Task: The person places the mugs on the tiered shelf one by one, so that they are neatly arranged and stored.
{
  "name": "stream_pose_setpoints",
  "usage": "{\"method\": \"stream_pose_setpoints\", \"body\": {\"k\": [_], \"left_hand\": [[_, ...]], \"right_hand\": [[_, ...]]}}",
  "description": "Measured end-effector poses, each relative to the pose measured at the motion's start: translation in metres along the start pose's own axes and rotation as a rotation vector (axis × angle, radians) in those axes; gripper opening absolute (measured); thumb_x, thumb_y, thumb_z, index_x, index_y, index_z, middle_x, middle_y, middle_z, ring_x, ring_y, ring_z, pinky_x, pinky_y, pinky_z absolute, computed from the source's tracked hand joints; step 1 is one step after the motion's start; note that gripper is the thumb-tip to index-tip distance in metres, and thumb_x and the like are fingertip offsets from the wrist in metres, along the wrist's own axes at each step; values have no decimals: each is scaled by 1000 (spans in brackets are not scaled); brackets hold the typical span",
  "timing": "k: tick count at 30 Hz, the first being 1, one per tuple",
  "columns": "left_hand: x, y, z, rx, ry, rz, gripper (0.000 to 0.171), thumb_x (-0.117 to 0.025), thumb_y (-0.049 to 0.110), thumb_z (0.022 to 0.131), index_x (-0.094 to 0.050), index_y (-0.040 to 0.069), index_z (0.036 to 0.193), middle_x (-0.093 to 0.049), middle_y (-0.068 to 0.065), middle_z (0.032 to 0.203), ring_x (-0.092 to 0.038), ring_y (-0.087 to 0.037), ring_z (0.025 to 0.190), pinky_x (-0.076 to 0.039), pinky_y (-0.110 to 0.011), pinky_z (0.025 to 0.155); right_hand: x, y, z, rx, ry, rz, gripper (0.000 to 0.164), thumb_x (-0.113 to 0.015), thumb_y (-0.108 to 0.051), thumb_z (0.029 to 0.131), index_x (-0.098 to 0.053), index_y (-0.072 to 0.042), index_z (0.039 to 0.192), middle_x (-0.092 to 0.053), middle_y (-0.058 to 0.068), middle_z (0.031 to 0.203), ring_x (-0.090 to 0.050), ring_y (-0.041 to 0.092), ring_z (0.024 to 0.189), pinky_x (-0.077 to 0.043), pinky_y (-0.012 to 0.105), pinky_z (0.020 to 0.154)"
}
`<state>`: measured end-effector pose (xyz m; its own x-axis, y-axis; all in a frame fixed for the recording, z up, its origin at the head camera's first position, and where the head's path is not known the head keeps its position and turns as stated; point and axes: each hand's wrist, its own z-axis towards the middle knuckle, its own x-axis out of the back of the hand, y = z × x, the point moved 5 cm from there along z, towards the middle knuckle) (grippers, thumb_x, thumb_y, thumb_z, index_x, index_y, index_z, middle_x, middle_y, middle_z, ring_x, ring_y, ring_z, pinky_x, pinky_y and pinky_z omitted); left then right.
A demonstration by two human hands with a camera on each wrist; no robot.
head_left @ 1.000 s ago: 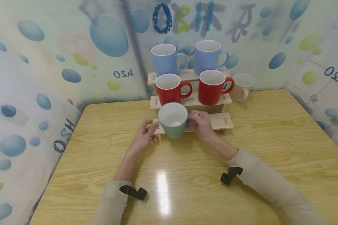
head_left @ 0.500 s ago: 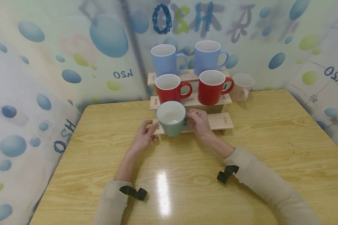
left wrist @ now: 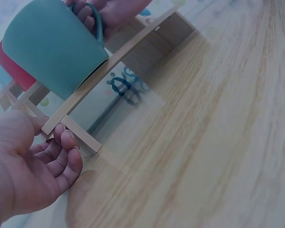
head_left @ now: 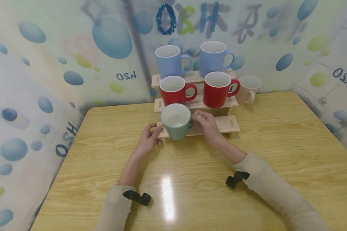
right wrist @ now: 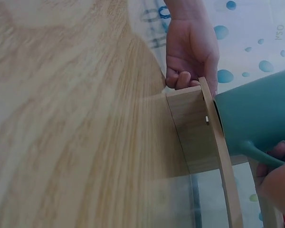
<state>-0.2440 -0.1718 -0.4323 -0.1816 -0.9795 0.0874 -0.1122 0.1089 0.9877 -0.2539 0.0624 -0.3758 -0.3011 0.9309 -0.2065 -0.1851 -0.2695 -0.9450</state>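
Observation:
A green mug (head_left: 177, 132) with a pale inside stands on the left part of the lowest step of a wooden three-step rack (head_left: 226, 124). My right hand (head_left: 207, 125) grips its handle, which points right. In the left wrist view, the mug's base (left wrist: 80, 78) meets the step's board along the front edge. My left hand (head_left: 146, 138) holds the left end of that step, thumb on the board and fingers curled below it. Two red mugs (head_left: 215, 93) fill the middle step. Two blue mugs (head_left: 212, 61) sit on the top step.
Behind the rack's right side, a pale pink mug (head_left: 248, 89) stands on the wooden table (head_left: 191, 192). A patterned wall cloth (head_left: 112, 73) rises right behind the rack and along both sides.
My right hand has moved the green mug slightly left and back over the lowest step; in the last half second it barely shifts. My left hand stays on the rack's end.

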Motion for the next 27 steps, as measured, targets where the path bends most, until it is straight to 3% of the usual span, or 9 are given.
{"method": "stream_pose_setpoints", "body": {"k": [6, 10, 12, 16, 20, 27], "left_hand": [[0, 0, 0, -2, -3, 3, 49, -50, 29, 108, -36, 2, 146, -62, -13, 107, -59, -14, 71, -52, -23, 67], [0, 0, 0, 2, 1, 7, 50, -50, 29, 108, -35, 2, 147, -61, -14, 111, -59, -14, 71, -52, -23, 68], [0, 0, 0, 4, 5, 7, 50, -50, 29, 108, -35, 2, 147, -60, -15, 114, -59, -14, 71, -52, -23, 68], [1, 0, -1, 11, 11, 14, 50, -50, 31, 108, -35, 4, 148, -59, -16, 120, -59, -14, 73, -50, -23, 67], [1, 0, -3, 22, 11, 19, 51, -51, 34, 108, -35, 7, 148, -58, -16, 122, -59, -15, 74, -50, -24, 68], [0, -1, -1, 21, 11, 15, 49, -51, 34, 108, -37, 7, 147, -59, -14, 119, -59, -15, 74, -49, -24, 67]], "right_hand": [[9, -4, -1, -60, -18, -121, 21, -49, -15, 101, -56, -1, 88, -59, 7, 87, -51, 24, 95, -42, 33, 92], [17, -7, -3, -72, -22, -136, 16, -48, -16, 102, -61, -7, 98, -65, 5, 96, -54, 30, 105, -41, 37, 98], [21, -8, -4, -69, -19, -124, 16, -48, -15, 102, -63, -9, 103, -67, 1, 98, -56, 28, 106, -42, 38, 98], [29, -12, -7, -54, -23, -122, 23, -46, -13, 102, -62, 0, 113, -66, -6, 103, -56, 22, 107, -43, 37, 98], [40, -16, -13, -56, -31, -129, 26, -46, -13, 103, -61, 2, 118, -65, -5, 109, -56, 19, 108, -42, 37, 98], [62, -21, -22, -41, -47, -136, 22, -47, -14, 105, -62, -5, 118, -65, 2, 117, -57, 25, 113, -45, 36, 98]]}}
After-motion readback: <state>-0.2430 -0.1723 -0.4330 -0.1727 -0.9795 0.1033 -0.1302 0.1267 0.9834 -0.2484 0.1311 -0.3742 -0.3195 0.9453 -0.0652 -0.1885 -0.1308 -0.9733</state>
